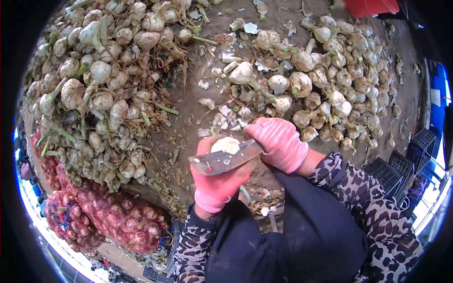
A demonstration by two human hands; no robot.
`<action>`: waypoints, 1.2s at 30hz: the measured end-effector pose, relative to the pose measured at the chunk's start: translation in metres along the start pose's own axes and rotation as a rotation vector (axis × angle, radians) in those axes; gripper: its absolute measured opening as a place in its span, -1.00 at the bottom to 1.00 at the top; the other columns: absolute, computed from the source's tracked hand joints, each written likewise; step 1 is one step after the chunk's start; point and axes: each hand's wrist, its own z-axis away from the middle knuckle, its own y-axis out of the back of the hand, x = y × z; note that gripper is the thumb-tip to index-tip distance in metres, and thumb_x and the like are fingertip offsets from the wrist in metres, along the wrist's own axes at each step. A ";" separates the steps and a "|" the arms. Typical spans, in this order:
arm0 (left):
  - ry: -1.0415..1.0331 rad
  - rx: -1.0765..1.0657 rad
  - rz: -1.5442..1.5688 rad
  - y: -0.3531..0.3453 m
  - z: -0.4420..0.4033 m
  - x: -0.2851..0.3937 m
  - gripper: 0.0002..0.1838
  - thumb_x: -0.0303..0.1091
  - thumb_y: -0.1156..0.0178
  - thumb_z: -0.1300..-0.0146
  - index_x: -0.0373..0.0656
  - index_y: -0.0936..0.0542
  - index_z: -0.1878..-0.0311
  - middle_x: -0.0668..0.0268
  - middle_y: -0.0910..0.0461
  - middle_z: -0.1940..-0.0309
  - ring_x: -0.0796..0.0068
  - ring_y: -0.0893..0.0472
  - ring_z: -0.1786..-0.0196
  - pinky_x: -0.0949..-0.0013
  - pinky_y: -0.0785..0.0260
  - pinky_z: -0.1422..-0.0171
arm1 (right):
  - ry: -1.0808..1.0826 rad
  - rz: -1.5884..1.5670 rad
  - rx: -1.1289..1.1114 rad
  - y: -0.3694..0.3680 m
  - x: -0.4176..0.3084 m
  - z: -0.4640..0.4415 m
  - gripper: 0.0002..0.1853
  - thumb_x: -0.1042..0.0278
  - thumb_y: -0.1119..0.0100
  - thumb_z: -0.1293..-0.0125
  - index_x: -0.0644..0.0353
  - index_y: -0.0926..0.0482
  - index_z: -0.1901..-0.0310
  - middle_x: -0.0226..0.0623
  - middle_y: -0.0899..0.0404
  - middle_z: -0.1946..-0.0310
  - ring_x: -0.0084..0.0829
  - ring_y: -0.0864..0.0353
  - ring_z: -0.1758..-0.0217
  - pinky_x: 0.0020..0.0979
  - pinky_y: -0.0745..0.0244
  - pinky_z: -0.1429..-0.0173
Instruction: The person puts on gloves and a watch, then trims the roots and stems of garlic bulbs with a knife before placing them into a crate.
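Note:
My left hand (219, 184), in a pink glove, is closed around a pale garlic bulb (225, 145) low in the middle of the head view. My right hand (281, 145), in a matching glove, grips a knife (227, 161) with a broad, flat blade. The blade lies across the front of my left hand, just below the bulb's white face. Small whitish scraps stick to the metal. The knife's handle is hidden inside my right fist. Whether the edge touches the bulb I cannot tell.
A high heap of untrimmed garlic (101, 73) rises at left. More garlic bulbs (330, 70) lie spread at right. Between them, peelings (224, 115) litter the soil. Red mesh sacks (118, 214) full of bulbs stand lower left; black crates (384, 172) are at right.

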 end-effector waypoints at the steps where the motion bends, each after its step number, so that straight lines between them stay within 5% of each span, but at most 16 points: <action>1: -0.005 -0.035 0.054 0.005 0.003 0.001 -0.32 -0.50 -0.46 0.25 -0.28 -0.36 -0.02 0.23 -0.51 0.16 0.44 -0.54 0.11 0.40 -0.41 0.00 | 0.027 0.007 0.053 -0.006 0.003 0.004 -0.68 0.38 -0.19 0.12 0.21 -0.43 0.25 -0.18 -0.46 0.41 -0.15 -0.53 0.30 -0.23 -0.42 0.21; 4: 0.081 0.076 -0.099 0.004 0.008 0.008 -0.37 -0.36 -0.47 0.27 -0.27 -0.44 0.05 0.28 -0.60 0.30 0.50 -0.59 0.24 0.43 -0.45 0.10 | 0.031 0.012 0.099 -0.004 0.014 0.003 -0.59 0.49 -0.24 0.21 0.21 -0.50 0.18 -0.20 -0.50 0.47 -0.19 -0.55 0.38 -0.29 -0.45 0.28; 5: -0.167 -0.005 -0.511 0.012 0.014 0.026 -0.35 -0.31 -0.49 0.33 -0.24 -0.47 0.06 0.25 -0.60 0.33 0.50 -0.59 0.24 0.42 -0.44 0.10 | -0.282 -0.082 0.020 0.005 0.026 -0.005 -0.64 0.51 -0.26 0.16 0.23 -0.52 0.20 -0.18 -0.53 0.46 -0.22 -0.58 0.35 -0.33 -0.48 0.25; 7: -0.120 0.008 -0.351 0.018 0.020 0.022 -0.28 -0.27 -0.52 0.38 -0.21 -0.46 0.03 0.21 -0.59 0.32 0.49 -0.59 0.23 0.41 -0.44 0.09 | -0.728 -0.319 0.125 0.009 0.022 -0.008 -0.80 0.49 -0.30 -0.01 0.27 -0.58 0.27 -0.21 -0.62 0.42 -0.34 -0.64 0.32 -0.44 -0.53 0.19; 10: 0.059 0.024 -0.052 0.009 0.004 0.012 -0.25 -0.32 -0.53 0.32 -0.22 -0.43 -0.04 0.24 -0.56 0.18 0.48 -0.56 0.14 0.42 -0.42 0.02 | -0.559 -1.016 -0.035 0.018 -0.010 -0.006 -0.71 0.21 -0.35 -0.07 0.21 -0.64 0.22 -0.28 -0.65 0.38 -0.49 -0.60 0.29 -0.46 -0.48 0.14; 11: -0.239 0.021 -0.318 0.010 -0.008 0.005 -0.21 -0.32 -0.52 0.31 -0.23 -0.40 -0.09 0.21 -0.54 0.12 0.47 -0.54 0.11 0.43 -0.42 0.00 | -0.811 -1.116 -0.265 0.040 -0.025 -0.017 -0.64 0.17 -0.35 -0.07 0.23 -0.62 0.15 -0.35 -0.65 0.34 -0.56 -0.57 0.24 -0.49 -0.46 0.09; 12: -0.520 0.024 -0.577 0.010 -0.013 -0.002 -0.17 -0.32 -0.52 0.30 -0.24 -0.37 -0.14 0.19 -0.51 0.07 0.47 -0.53 0.07 0.43 -0.41 -0.01 | -0.724 -1.212 -0.242 0.029 -0.024 -0.013 -0.60 0.17 -0.36 -0.05 0.23 -0.61 0.13 -0.33 -0.65 0.30 -0.55 -0.57 0.23 -0.48 -0.46 0.07; 16: 0.026 0.064 -0.120 0.010 -0.006 -0.004 -0.26 -0.37 -0.38 0.10 -0.29 -0.31 -0.20 0.15 -0.40 -0.08 0.38 -0.50 -0.04 0.41 -0.34 -0.14 | -0.535 -1.075 -0.199 0.026 -0.019 -0.012 -0.55 0.19 -0.38 -0.03 0.21 -0.57 0.05 -0.31 -0.64 0.24 -0.54 -0.57 0.20 -0.47 -0.46 0.06; 18: 0.309 -0.040 0.688 0.016 -0.008 -0.008 -0.39 -0.34 -0.22 -0.10 -0.32 -0.28 -0.21 0.15 -0.43 -0.04 0.37 -0.51 -0.02 0.40 -0.38 -0.12 | -0.332 -1.036 -0.173 0.018 -0.016 -0.011 -0.51 0.17 -0.40 -0.02 0.16 -0.56 0.00 -0.29 -0.63 0.18 -0.58 -0.56 0.13 -0.48 -0.46 0.04; 21: 0.263 0.040 0.268 0.016 -0.011 -0.006 -0.60 -0.43 -0.13 -0.17 -0.34 -0.41 -0.09 0.29 -0.56 0.26 0.52 -0.55 0.28 0.52 -0.40 0.29 | -0.290 -0.969 -0.095 0.012 -0.012 -0.013 -0.54 0.29 -0.36 0.00 0.16 -0.54 0.01 -0.24 -0.60 0.18 -0.46 -0.60 0.15 -0.42 -0.49 0.10; 23: 0.212 0.059 0.043 0.020 -0.009 -0.010 -0.71 -0.53 -0.17 -0.10 -0.34 -0.51 0.06 0.35 -0.58 0.42 0.59 -0.52 0.45 0.57 -0.36 0.33 | -0.070 -0.188 0.050 0.015 -0.008 -0.017 -0.55 0.42 -0.28 0.07 0.16 -0.51 0.05 -0.18 -0.56 0.22 -0.25 -0.59 0.18 -0.30 -0.50 0.17; 26: -0.077 0.042 -0.248 0.022 -0.007 0.001 -0.73 -0.55 -0.18 -0.04 -0.33 -0.54 0.12 0.34 -0.58 0.35 0.68 -0.50 0.33 0.54 -0.38 0.23 | -0.092 -0.139 -0.041 -0.009 0.024 -0.011 -0.59 0.48 -0.21 0.11 0.17 -0.51 0.10 -0.15 -0.54 0.24 -0.14 -0.55 0.16 -0.24 -0.48 0.19; 28: -0.065 0.046 -0.306 0.041 -0.005 0.001 -0.74 -0.53 -0.22 0.00 -0.24 -0.55 0.16 0.22 -0.56 0.37 0.51 -0.57 0.26 0.47 -0.40 0.14 | -0.540 -0.054 -0.180 -0.010 0.046 -0.003 -0.68 0.45 -0.21 0.03 0.12 -0.54 0.15 -0.14 -0.57 0.26 -0.16 -0.57 0.20 -0.28 -0.49 0.19; 30: 0.029 0.126 -0.229 0.046 -0.012 0.002 -0.64 -0.45 -0.26 -0.04 -0.23 -0.52 0.04 0.22 -0.56 0.22 0.45 -0.55 0.16 0.45 -0.38 0.04 | -0.744 -0.320 0.066 -0.016 0.059 0.011 -0.76 0.36 -0.25 -0.02 0.09 -0.58 0.20 -0.16 -0.61 0.31 -0.22 -0.61 0.25 -0.33 -0.50 0.19; 34: -0.041 -0.353 0.125 0.030 -0.024 0.061 -0.34 -0.40 -0.29 -0.05 -0.22 -0.30 -0.25 0.18 -0.47 -0.03 0.41 -0.45 -0.11 0.39 -0.27 -0.21 | -0.613 -0.341 -0.036 -0.015 0.041 0.001 -0.75 0.27 -0.34 0.00 0.10 -0.63 0.24 -0.23 -0.65 0.35 -0.34 -0.64 0.26 -0.40 -0.51 0.13; 36: -0.275 0.227 -0.164 0.053 -0.045 0.075 -0.32 -0.32 -0.39 0.06 -0.25 -0.37 -0.17 0.10 -0.45 -0.08 0.22 -0.44 -0.13 0.24 -0.25 -0.28 | -0.732 -0.487 0.018 -0.005 0.043 0.000 -0.73 0.32 -0.39 0.03 0.11 -0.64 0.23 -0.26 -0.65 0.38 -0.42 -0.63 0.28 -0.44 -0.50 0.14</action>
